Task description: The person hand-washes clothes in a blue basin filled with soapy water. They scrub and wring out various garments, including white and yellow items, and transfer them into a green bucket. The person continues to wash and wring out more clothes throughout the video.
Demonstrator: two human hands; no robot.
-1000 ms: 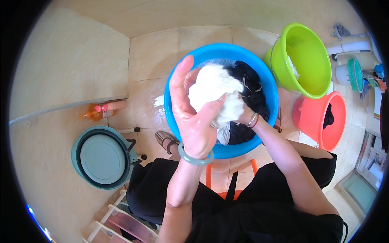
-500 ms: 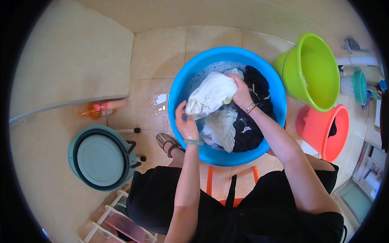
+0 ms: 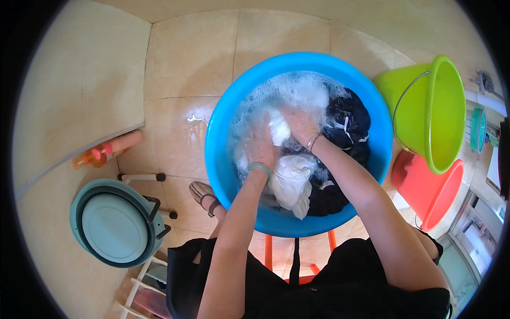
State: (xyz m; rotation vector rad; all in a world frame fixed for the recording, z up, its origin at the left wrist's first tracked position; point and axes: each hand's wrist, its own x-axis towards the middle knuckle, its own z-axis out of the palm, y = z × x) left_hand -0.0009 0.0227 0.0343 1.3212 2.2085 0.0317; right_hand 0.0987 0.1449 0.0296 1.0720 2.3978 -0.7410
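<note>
Lowered into the foam (image 3: 297, 87) now, the crumpled white cloth (image 3: 279, 127) lies in the round blue plastic basin (image 3: 216, 133) between left hand (image 3: 260, 147) and right hand (image 3: 301, 126), lengthwise toward its near rim; whether either grip pinches, I cannot tell.

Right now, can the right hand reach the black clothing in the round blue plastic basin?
Likely yes: the right hand is inside the basin, with the black clothing mostly uncovered beside it.

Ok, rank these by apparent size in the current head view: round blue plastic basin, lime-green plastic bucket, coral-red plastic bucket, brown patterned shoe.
1. Round blue basin
2. Lime-green bucket
3. Coral-red bucket, partly hidden
4. Brown patterned shoe
</note>
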